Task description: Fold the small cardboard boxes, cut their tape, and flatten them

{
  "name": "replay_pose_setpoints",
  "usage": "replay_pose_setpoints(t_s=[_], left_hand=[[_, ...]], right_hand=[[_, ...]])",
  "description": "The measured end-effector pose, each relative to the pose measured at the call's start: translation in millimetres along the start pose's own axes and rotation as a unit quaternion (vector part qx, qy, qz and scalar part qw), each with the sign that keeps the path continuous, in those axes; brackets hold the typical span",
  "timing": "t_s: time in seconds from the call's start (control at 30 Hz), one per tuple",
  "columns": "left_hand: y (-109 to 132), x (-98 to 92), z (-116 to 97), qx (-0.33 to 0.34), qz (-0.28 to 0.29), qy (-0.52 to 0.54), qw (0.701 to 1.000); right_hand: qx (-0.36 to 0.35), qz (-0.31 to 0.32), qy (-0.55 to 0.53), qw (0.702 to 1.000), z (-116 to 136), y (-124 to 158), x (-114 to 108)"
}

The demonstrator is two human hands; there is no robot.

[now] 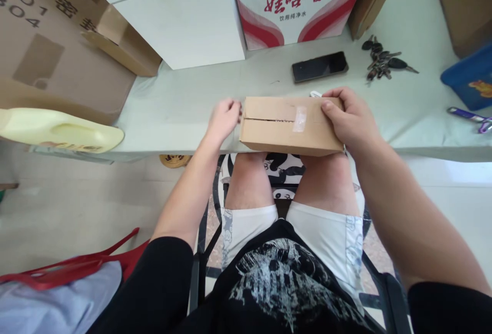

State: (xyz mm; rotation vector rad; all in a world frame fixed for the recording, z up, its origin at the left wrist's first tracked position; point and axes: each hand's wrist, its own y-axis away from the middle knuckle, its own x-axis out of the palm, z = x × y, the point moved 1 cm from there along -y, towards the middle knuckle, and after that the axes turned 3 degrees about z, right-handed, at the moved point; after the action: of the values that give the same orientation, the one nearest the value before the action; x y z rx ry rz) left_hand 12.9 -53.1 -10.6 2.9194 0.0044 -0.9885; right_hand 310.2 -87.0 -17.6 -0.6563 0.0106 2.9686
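Observation:
A small brown cardboard box [280, 131] lies on its side at the table's near edge, above my knees. A short strip of clear tape [300, 119] crosses part of its top seam; the seam shows a thin dark gap towards the left. My right hand [348, 113] grips the box's right end, thumb on top and fingers behind. At the left end, my left hand [226, 118] is close beside the box with its fingers curled together, slightly blurred. Whatever it may pinch is hidden. Behind the box's right part, a small white thing [315, 94] peeks out.
A black phone [320, 67] and a bunch of keys [384, 60] lie beyond the box. White cartons [295, 3] and a large brown carton [57, 52] line the back. A pale yellow bottle [65, 130] lies left; a blue container [471, 78] stands right near purple-handled scissors [471, 116].

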Motion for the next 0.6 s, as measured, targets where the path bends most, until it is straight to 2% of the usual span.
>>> replay_pose_setpoints(t_s=[0.07, 0.1, 0.17, 0.23, 0.33, 0.4, 0.47, 0.53, 0.6], left_hand=[[5, -5.5, -27, 0.106, -0.045, -0.033, 0.993], [10, -4.4, -42, 0.16, -0.038, -0.058, 0.985], [20, 6.2, -70, 0.241, 0.024, -0.118, 0.963], [28, 23.4, -87, 0.293, 0.104, -0.177, 0.934], [29, 44.4, -92, 0.279, 0.16, -0.246, 0.914], [26, 49.4, -89, 0.26, 0.169, -0.266, 0.913], [24, 49.1, -87, 0.256, 0.169, -0.27, 0.913], [23, 47.3, -87, 0.255, 0.167, -0.27, 0.913], [25, 46.5, -89, 0.248, 0.164, -0.272, 0.915]], right_hand=[[0.005, -0.004, -0.001, 1.0, 0, -4, 2], [0.005, -0.005, -0.001, 1.0, -1, -5, 3], [0.002, -0.003, -0.002, 1.0, -3, -6, 5], [0.005, 0.005, -0.002, 1.0, -7, -7, 4], [-0.014, -0.032, 0.038, 0.999, -19, -11, -8], [-0.028, -0.088, 0.096, 0.991, -32, -16, -19], [-0.022, -0.116, 0.149, 0.982, -47, -20, -28], [-0.013, -0.097, 0.186, 0.978, -59, -25, -29], [-0.01, -0.046, 0.24, 0.97, -66, -29, -24]])
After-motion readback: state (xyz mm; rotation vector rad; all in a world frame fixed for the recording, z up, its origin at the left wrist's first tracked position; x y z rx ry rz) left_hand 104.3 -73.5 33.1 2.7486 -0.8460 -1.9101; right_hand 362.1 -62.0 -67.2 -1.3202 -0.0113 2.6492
